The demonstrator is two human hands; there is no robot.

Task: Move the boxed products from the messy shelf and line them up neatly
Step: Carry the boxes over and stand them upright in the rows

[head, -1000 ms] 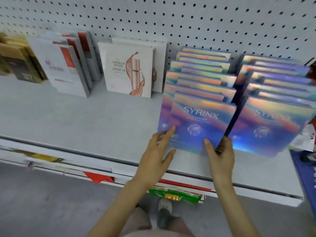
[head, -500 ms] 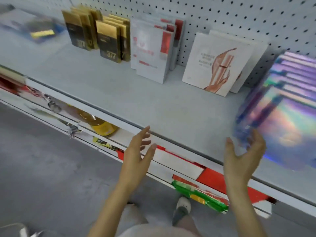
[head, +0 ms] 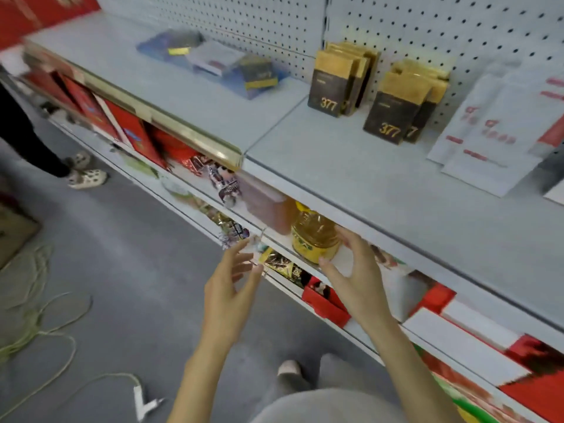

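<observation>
A loose heap of flat boxes [head: 213, 61], blue, clear and dark, lies jumbled at the far left of the grey shelf [head: 351, 178]. Two rows of gold and black "377" boxes [head: 396, 108] stand upright against the pegboard. White and red boxes [head: 488, 138] lean at the right. My left hand [head: 229, 288] and my right hand [head: 357, 276] hover empty in front of the shelf edge, fingers spread, below the top shelf's level.
Under the top shelf sit a yellow oil bottle [head: 314, 236], snack packets [head: 225, 184] and red boxes [head: 128, 129]. Another person's legs and shoes [head: 85, 175] stand at the left. A pale cable [head: 45, 331] loops on the grey floor.
The view has swung left along the shelf; the iridescent boxes have left the frame. Both hands came off those boxes and now float empty in front of the shelf edge.
</observation>
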